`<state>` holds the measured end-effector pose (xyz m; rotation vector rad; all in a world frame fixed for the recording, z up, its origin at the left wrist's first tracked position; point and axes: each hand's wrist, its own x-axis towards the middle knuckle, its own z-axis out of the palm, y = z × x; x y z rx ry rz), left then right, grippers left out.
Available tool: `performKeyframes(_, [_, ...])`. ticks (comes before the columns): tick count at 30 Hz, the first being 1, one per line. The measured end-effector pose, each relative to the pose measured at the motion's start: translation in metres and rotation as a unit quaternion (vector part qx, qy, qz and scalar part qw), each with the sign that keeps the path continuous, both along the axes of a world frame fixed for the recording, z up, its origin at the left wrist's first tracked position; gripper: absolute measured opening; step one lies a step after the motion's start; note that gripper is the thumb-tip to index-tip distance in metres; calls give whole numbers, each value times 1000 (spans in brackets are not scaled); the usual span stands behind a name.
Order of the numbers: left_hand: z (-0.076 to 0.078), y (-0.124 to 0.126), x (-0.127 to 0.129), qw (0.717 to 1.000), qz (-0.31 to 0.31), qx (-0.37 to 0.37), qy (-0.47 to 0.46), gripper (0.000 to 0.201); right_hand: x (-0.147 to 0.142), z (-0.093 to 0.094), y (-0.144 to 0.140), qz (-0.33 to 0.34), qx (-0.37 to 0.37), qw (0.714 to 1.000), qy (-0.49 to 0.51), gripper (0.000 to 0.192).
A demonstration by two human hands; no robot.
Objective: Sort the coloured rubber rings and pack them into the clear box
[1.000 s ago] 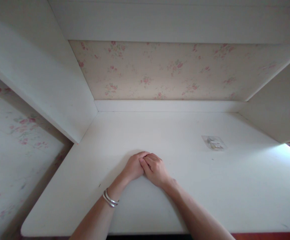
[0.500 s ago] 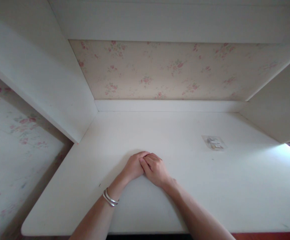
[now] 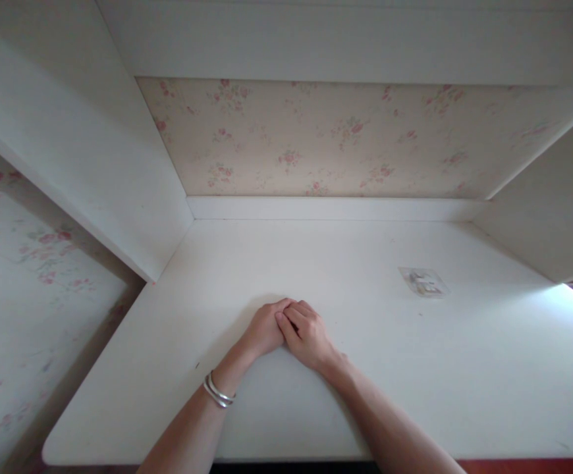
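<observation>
My left hand (image 3: pixel 265 328) and my right hand (image 3: pixel 307 334) rest together on the white desk (image 3: pixel 286 260), near the middle of its front half. The right hand is closed over the left hand's fingers, its thumb lying across them. Most of the left fingers are hidden beneath it, so their shape does not show. Two silver bangles (image 3: pixel 218 393) circle the left wrist. Off to the right, apart from both hands, a small clear plastic packet (image 3: pixel 423 282) lies flat with little pieces inside that are too small to name.
A white upright panel (image 3: pixel 118 164) borders the desk at the left, and another panel (image 3: pixel 558 197) stands at the right. Behind is a wall with flowered paper (image 3: pixel 316 138) above a low white ledge (image 3: pixel 336 209). A white board (image 3: pixel 336 43) overhangs the back.
</observation>
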<state>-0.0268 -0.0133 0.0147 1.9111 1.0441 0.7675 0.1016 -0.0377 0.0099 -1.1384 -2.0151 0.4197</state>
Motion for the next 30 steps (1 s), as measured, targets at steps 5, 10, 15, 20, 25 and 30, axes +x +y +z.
performKeyframes(5, [-2, 1, -1, 1000, 3, 4, 10, 25, 0, 0, 0, 4, 3, 1000, 4, 29])
performKeyframes(10, [-4, 1, -1, 1000, -1, 3, 10, 24, -1, 1, 0, 5, 2, 1000, 2, 29])
performKeyframes(15, [-4, 1, -1, 1000, 1, -1, 11, 23, -1, 0, 0, 2, 5, 1000, -4, 30])
performKeyframes(20, [-5, 1, -2, 1000, 5, 0, 15, 22, 0, -1, 0, 6, 1, 1000, -3, 30])
performKeyframes(25, [-3, 1, -2, 1000, 3, 0, 14, 23, 1, -1, 0, 8, -6, 1000, 2, 29])
performKeyframes(30, [-1, 0, -2, 1000, -2, 5, 18, 23, 1, -2, 0, 9, 3, 1000, 14, 31])
